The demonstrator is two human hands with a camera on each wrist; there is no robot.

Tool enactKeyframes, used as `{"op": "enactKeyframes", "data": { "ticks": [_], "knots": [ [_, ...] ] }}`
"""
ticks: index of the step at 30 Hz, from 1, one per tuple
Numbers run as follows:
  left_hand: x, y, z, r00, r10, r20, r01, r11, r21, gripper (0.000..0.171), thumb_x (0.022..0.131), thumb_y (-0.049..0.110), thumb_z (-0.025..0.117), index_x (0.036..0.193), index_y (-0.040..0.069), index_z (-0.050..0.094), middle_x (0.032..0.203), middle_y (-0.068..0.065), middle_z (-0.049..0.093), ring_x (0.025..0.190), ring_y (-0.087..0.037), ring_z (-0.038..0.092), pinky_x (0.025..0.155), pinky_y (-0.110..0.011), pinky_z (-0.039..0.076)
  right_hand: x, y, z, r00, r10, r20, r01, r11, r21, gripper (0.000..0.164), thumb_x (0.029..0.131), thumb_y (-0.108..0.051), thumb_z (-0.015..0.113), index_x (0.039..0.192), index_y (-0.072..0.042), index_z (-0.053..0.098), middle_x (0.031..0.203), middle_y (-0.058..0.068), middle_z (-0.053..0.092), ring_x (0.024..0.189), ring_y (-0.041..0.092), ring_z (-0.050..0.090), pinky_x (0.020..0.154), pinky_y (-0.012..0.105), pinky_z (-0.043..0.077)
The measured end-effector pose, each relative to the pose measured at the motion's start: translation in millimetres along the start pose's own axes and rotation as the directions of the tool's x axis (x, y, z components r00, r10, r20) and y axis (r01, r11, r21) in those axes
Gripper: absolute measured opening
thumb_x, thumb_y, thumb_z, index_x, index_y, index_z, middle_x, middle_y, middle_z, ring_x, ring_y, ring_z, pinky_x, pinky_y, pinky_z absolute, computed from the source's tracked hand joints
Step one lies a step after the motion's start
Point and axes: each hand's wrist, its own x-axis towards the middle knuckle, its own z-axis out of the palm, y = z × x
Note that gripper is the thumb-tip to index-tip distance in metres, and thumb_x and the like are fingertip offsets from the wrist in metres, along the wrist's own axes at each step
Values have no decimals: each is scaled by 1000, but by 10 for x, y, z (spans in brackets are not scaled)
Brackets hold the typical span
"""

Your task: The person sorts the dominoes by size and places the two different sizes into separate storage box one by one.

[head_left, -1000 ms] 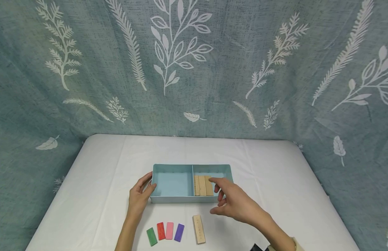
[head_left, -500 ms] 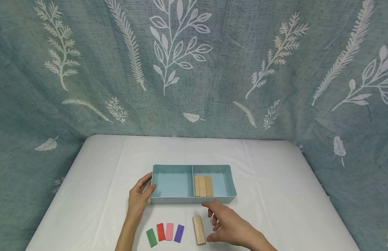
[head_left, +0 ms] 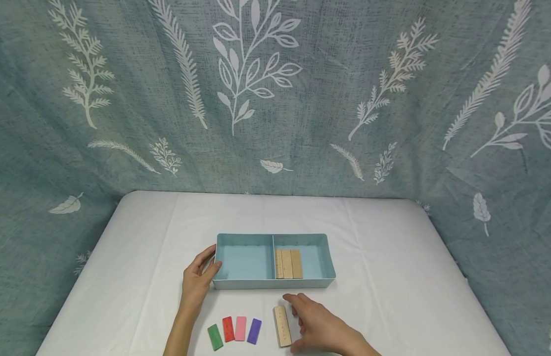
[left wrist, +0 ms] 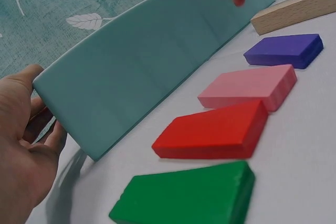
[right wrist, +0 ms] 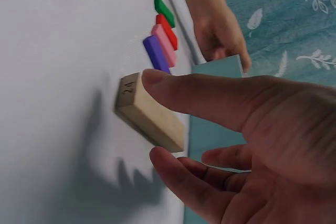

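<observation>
A light-blue two-compartment box [head_left: 244, 284] stands on the white-covered table. My left hand [head_left: 197, 279] grips its left end, thumb at the rim and fingers against the outer wall. Just in front of the box lies a long pale wooden block [head_left: 282, 326], with dark marks on its end in the right wrist view. My right hand [head_left: 322, 324] hovers beside this block with nothing in its grasp, thumb and index finger spread near opposite ends. Several wooden pieces [head_left: 289, 264] lie side by side in the right compartment, against the divider; the left compartment holds nothing.
Left of the long block, a green block [head_left: 215, 337], a red block [head_left: 228, 329], a pink block [head_left: 241, 328] and a purple block [head_left: 254, 331] lie in a loose row. A patterned teal curtain [head_left: 275, 99] hangs behind the table.
My right hand has drawn back from the wooden pieces in the right compartment and come down toward me, beside the long block. The left hand and box have stayed put.
</observation>
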Motion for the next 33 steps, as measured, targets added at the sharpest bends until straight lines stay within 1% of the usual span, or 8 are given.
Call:
{"op": "enactKeyframes", "data": {
  "ticks": [7, 16, 21, 24, 27, 33],
  "knots": [
    [-2, 7, -5, 1000, -1, 10, 1, 1000, -12, 45, 94, 6, 67, 138, 8, 56, 144, -5, 51, 139, -17, 39, 108, -20, 36, 31, 31, 74, 1000, 24, 6, -24, 999, -29, 94, 59, -22, 96, 137, -4, 48, 91, -8, 49, 66, 0, 45, 55, 19, 44],
    [1, 3, -8, 1000, -8, 11, 8, 1000, -17, 45, 94, 7, 67, 138, 9, 55, 145, -4, 50, 140, -16, 38, 109, -21, 35, 53, 31, 124, 998, 62, 28, -62, 998, -5, 90, 58, -21, 95, 136, -6, 51, 91, -9, 48, 70, 3, 46, 57, 20, 43],
    [2, 13, -8, 1000, -2, 13, 3, 1000, -12, 46, 94, 8, 67, 138, 9, 55, 145, -4, 50, 140, -16, 38, 110, -21, 34, 46, 39, 136, 999, 43, 30, -42, 999, -19, 90, 59, -18, 94, 136, -6, 50, 96, -8, 48, 72, 3, 47, 59, 19, 45],
    [3, 13, -9, 1000, 2, 13, -2, 1000, -11, 45, 94, 7, 67, 138, 8, 55, 144, -5, 51, 139, -17, 39, 110, -22, 34, 38, 52, 150, 999, 26, 34, -26, 1000, -8, 90, 60, -13, 92, 138, -5, 48, 100, -6, 48, 72, 2, 47, 60, 19, 46],
    [3, 9, -10, 1000, 4, 13, -4, 1000, -15, 45, 94, 7, 67, 138, 7, 55, 144, -5, 51, 139, -17, 39, 110, -22, 34, 32, 62, 165, 999, 20, 34, -20, 1000, 7, 91, 61, -10, 91, 140, -5, 46, 101, -6, 47, 72, 1, 47, 60, 18, 46],
    [10, 7, -8, 1000, 5, 11, -4, 1000, -15, 46, 94, 6, 67, 138, 7, 56, 144, -6, 52, 139, -17, 39, 110, -21, 34, 29, 76, 190, 1000, 15, 23, -16, 999, 34, 90, 62, -13, 91, 140, -9, 46, 102, -9, 47, 78, 3, 48, 64, 19, 47]
  ]
}}
